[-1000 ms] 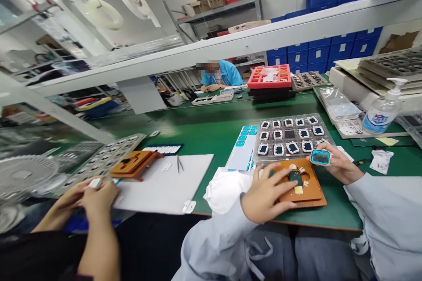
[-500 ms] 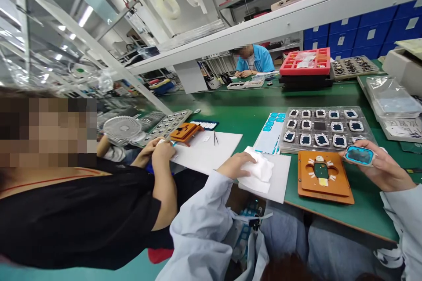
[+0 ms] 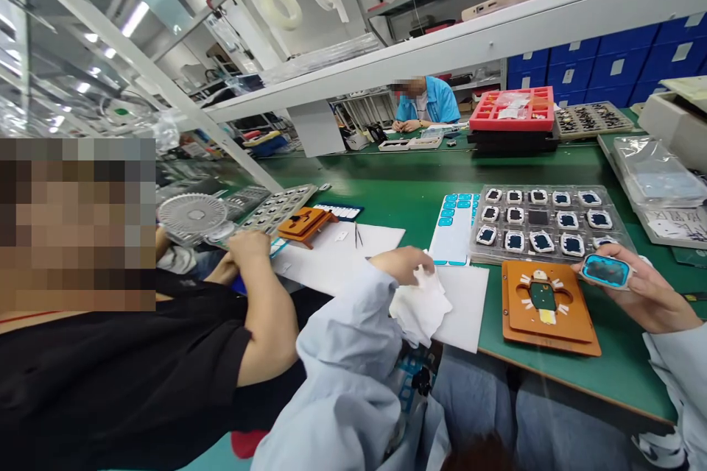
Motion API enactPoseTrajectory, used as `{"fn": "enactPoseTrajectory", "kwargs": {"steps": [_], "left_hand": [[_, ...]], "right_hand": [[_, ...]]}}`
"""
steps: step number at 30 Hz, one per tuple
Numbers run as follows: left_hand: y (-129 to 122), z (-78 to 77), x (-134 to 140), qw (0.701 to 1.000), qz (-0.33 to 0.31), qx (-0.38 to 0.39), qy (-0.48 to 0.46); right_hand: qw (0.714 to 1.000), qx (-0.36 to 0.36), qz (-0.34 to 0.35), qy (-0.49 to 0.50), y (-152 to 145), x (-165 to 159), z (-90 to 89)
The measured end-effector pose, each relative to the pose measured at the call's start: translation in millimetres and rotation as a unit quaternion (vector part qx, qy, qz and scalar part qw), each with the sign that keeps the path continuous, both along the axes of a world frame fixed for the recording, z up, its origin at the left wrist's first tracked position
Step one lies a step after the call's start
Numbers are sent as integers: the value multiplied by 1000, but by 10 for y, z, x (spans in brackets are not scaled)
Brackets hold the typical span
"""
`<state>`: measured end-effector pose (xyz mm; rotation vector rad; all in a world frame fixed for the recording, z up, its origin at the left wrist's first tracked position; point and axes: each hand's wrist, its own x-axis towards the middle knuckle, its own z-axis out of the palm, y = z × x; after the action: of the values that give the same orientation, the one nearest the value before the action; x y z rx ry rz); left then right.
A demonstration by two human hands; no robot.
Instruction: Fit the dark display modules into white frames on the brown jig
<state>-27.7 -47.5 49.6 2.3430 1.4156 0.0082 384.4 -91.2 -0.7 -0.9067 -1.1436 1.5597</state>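
Note:
Near the bench's front edge, my left hand (image 3: 406, 265) pinches the top of a crumpled white wipe (image 3: 424, 307), which hangs over a white foam sheet (image 3: 468, 302). My right hand (image 3: 655, 291) grips a small rounded-rectangular casing (image 3: 606, 271) by its sides, with its blue-rimmed face turned toward me. Just left of that casing lies an orange fixture (image 3: 579, 327) with a green part (image 3: 542, 296) and white tabs in its middle. Behind the fixture, a clear tray (image 3: 618, 221) holds several similar white-edged parts. A sheet with blue stickers (image 3: 450, 239) lies left of the tray.
A co-worker in black (image 3: 166, 375) sits close at my left, beside another orange fixture (image 3: 303, 224) and tweezers (image 3: 358, 235). Across the bench is a person in blue (image 3: 442, 99). A red divided box (image 3: 511, 109) stands at the back, below a white shelf beam (image 3: 387, 62).
My left hand has lifted the top of the wipe, which now hangs down looser and slightly further left. The casing in my right hand has barely moved. The co-worker's arm has shifted left.

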Motion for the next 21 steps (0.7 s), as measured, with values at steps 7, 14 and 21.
{"fn": "enactPoseTrajectory", "kwargs": {"steps": [7,14,21], "left_hand": [[578,-74,1121,959,135,231,-95],[841,-469,1222,916,216,266,-209],[1101,-517,766,871,342,217,-277]], "right_hand": [[999,47,6,-17,77,69,-60],[990,93,-12,-102,117,65,-92],[919,261,-47,-291,538,-99,260]]}}
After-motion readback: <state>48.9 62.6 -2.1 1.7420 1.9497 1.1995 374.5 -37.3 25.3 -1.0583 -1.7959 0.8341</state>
